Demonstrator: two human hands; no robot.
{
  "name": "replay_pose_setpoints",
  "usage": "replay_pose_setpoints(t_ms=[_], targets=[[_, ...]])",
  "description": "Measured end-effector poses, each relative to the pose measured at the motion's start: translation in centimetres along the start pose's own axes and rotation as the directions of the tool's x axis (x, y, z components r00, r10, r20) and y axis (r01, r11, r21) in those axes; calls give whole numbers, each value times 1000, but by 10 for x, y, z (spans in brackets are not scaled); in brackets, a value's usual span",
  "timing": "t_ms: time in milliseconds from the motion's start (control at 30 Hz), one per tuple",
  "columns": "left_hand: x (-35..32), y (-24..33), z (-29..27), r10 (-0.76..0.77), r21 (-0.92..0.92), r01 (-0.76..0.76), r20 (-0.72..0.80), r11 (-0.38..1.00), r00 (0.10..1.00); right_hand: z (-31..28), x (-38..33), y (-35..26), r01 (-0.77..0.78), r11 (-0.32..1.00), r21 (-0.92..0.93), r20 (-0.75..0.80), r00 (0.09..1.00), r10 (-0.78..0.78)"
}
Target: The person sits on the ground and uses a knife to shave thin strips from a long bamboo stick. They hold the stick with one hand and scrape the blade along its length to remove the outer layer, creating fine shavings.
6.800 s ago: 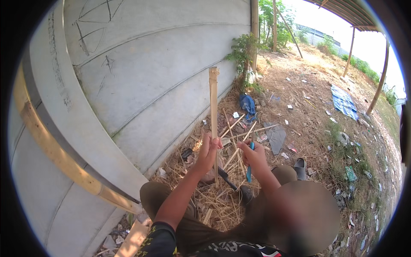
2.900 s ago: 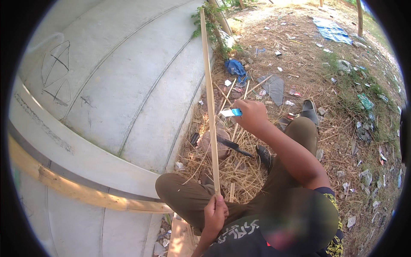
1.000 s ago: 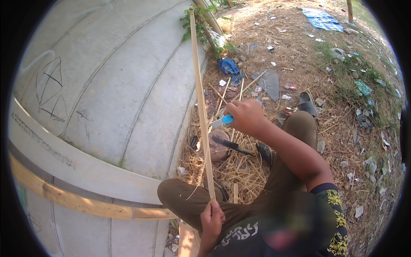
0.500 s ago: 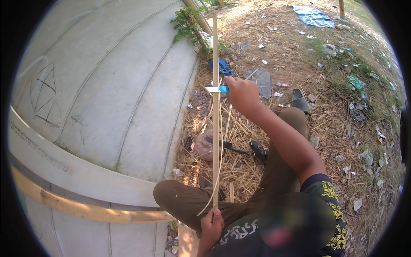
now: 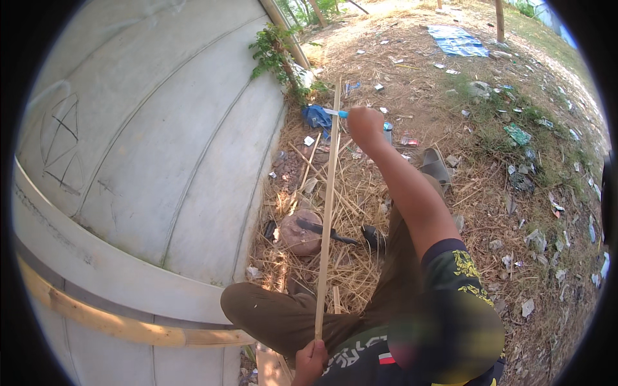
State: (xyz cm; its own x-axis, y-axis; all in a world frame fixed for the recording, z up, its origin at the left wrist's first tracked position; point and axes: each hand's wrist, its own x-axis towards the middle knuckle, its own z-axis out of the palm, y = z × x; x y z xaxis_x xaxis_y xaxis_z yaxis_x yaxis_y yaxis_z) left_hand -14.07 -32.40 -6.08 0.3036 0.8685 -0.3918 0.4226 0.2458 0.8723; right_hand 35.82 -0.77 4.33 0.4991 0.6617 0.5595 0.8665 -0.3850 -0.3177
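Observation:
A long, pale bamboo strip stretches away from my lap, its far end leaning slightly right. My left hand grips its near end beside my knee. Far out along the strip, my right hand is closed round a blue-handled cutter knife. The knife's pale blade lies across the strip near its far end. Under the strip, a dark-bladed tool rests partly over a round brown block on the ground.
Bamboo shavings and straw cover the ground between my legs. A grey wall stands on the left, with a bamboo pole along its base. A blue plastic bag, a grey sandal and scattered litter lie farther out.
The knife and my right hand are now closer to the strip's far end. The strip tilts more to the right, and the thin curling sliver alongside it no longer shows. The view has shifted.

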Motion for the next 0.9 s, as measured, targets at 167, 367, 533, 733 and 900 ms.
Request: replay_pose_setpoints(t_ms=[167, 367, 533, 733, 900], targets=[[-20, -28, -23, -149, 125, 141, 59, 982, 987, -5, 30, 61, -120, 987, -104, -12, 993, 120], [-26, -8, -12, -158, 48, 155, 68, 987, 985, -3, 18, 100, -200, 965, -171, 81, 973, 216], [-51, -10, -24, -211, 114, 210, -1, 971, 977, 4, 2, 174, -694, 718, -47, 171, 703, 691], [-60, 6, -22, -215, 211, 228, -80, 951, 973, -8, 0, 160, -496, 866, -61, 250, 833, 494], [37, 60, 8, -29, -22, 27, -110, 999, 994, -40, -21, 11, 42, 986, 164, 241, 967, -82]])
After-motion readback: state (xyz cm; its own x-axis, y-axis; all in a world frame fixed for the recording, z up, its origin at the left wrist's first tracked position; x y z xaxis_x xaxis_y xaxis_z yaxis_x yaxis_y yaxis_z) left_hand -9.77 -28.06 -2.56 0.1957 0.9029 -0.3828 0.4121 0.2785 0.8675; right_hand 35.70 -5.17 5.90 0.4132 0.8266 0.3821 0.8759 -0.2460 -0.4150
